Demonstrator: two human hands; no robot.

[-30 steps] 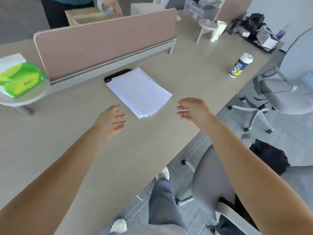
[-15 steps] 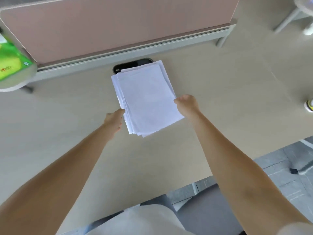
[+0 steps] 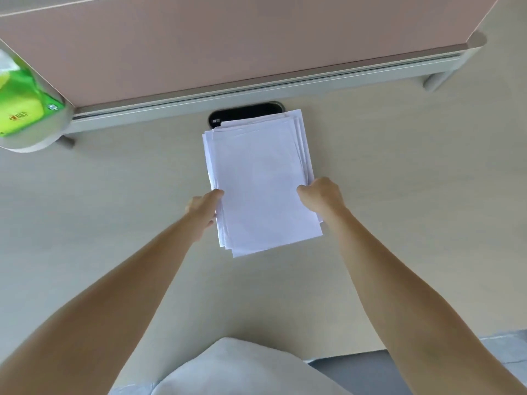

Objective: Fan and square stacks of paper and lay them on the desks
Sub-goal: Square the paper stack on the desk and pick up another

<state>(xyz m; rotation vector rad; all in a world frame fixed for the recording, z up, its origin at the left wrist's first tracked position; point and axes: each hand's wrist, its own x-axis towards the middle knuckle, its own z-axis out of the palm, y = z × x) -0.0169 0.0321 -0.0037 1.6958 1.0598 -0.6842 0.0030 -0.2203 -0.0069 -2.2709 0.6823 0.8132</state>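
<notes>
A stack of white paper (image 3: 258, 181) sits in the middle of the beige desk (image 3: 399, 223), its sheets slightly fanned and uneven at the edges. My left hand (image 3: 203, 208) grips the stack's left edge near the lower corner. My right hand (image 3: 320, 198) holds the right edge, thumb on top and fingers curled under. The stack's far end covers part of a black oval cable port (image 3: 245, 113). I cannot tell whether the stack rests on the desk or is lifted off it.
A pink divider panel (image 3: 228, 38) on a grey rail runs along the desk's far side. At the far left a small round shelf (image 3: 37, 138) carries a green tissue pack (image 3: 20, 115). The desk's near edge lies at the bottom right.
Both hands went from hovering open beside the stack to gripping its two side edges. The stack has turned from skewed to nearly straight, and my view has moved in above the desk.
</notes>
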